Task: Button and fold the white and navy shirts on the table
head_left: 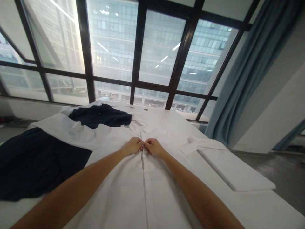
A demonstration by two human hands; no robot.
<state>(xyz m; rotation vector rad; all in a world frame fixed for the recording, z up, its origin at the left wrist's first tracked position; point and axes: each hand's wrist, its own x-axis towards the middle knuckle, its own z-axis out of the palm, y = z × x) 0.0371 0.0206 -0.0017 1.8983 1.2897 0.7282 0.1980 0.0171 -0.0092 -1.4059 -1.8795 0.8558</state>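
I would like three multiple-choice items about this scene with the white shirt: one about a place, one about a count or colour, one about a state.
1. Where does the folded white cloth lie?
A. right of the spread white button-up shirt
B. on the dark garments
C. on the windowsill

2. How many dark navy garments lie left of the shirt?
A. none
B. two
C. four

3. How are the left hand and the right hand?
A. flat and wide apart
B. lifted off the table
C. closed, side by side on the shirt's front strip

Answers:
1 A, it lies near the white table's right edge, beside the shirt.
2 B, the near navy garment and the far navy garment.
3 C, both hands pinch the fabric below the collar, nearly touching.
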